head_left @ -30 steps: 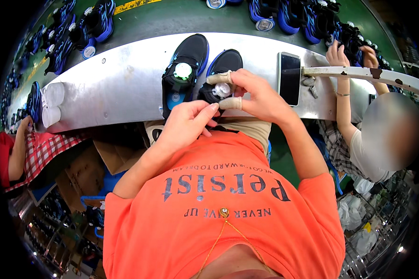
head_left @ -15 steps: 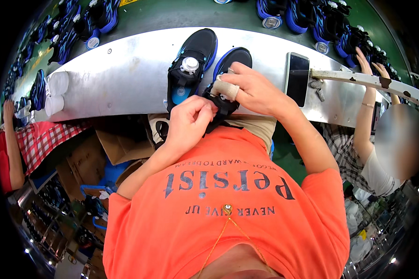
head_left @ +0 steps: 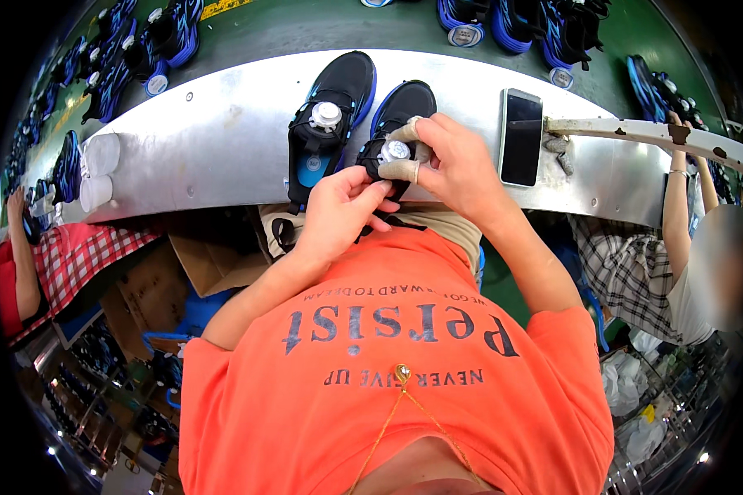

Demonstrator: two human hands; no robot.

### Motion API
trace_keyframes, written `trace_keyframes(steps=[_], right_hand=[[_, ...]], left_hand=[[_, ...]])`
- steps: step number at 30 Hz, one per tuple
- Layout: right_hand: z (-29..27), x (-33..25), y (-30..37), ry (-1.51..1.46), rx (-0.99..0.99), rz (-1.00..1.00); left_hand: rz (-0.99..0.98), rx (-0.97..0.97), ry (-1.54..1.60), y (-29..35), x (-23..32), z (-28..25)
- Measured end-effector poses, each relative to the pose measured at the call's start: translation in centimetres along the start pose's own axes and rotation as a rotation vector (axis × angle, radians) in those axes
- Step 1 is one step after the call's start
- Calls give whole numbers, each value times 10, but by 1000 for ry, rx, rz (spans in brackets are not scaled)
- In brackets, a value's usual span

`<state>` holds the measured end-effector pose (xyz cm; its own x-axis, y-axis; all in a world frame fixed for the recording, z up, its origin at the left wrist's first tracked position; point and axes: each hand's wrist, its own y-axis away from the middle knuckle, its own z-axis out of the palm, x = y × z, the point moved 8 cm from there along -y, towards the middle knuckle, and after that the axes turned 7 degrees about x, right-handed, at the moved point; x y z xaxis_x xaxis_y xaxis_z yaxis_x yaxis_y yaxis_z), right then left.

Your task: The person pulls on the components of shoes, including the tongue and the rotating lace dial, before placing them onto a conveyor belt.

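Two black sports shoes with blue soles lie side by side on the metal bench, toes pointing away from me. The left shoe [head_left: 344, 87] carries a round white dial [head_left: 326, 115] on its tongue and shows a blue insole. On the right shoe [head_left: 410, 101], my right hand [head_left: 461, 169] has its thumb and forefinger, both in beige finger covers, around a second white dial [head_left: 395, 151]. My left hand [head_left: 344, 208] is closed at that shoe's heel end, its fingertips against the shoe; exactly what they pinch is hidden.
On the metal bench [head_left: 223, 124] a phone [head_left: 521, 138] lies right of the shoes, beside grey finger covers [head_left: 559, 154] and a chipped white bar [head_left: 619, 127]. White round pieces [head_left: 99, 169] sit at left. Shoes line the green belt [head_left: 305, 25] beyond. Co-workers are on both sides.
My right hand has shifted from over the shoe's opening to grip the dial, which now shows between its fingers. My left hand has loosened slightly and sits a little lower.
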<state>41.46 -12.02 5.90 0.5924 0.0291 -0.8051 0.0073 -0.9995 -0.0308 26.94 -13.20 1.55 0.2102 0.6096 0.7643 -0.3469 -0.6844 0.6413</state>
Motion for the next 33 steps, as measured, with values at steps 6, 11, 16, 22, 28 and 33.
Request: trace_keyframes(steps=[6, 11, 16, 22, 28, 33], right_hand=[[0, -4, -1, -100, -90, -85], [6, 0, 4, -53, 30, -20], [1, -1, -1, -173, -80, -95], [4, 3, 2, -172, -34, 6], [-1, -2, -2, -112, -80, -107], [4, 3, 14, -129, 149, 89]], left_hand=[[-14, -15, -39, 3, 0, 8], [-34, 61, -86, 0, -3, 7], [-47, 49, -25, -1, -6, 5], [-84, -25, 2, 0, -2, 7], [-115, -39, 144, 0, -11, 14], [-105, -46, 233, -3, -12, 23]])
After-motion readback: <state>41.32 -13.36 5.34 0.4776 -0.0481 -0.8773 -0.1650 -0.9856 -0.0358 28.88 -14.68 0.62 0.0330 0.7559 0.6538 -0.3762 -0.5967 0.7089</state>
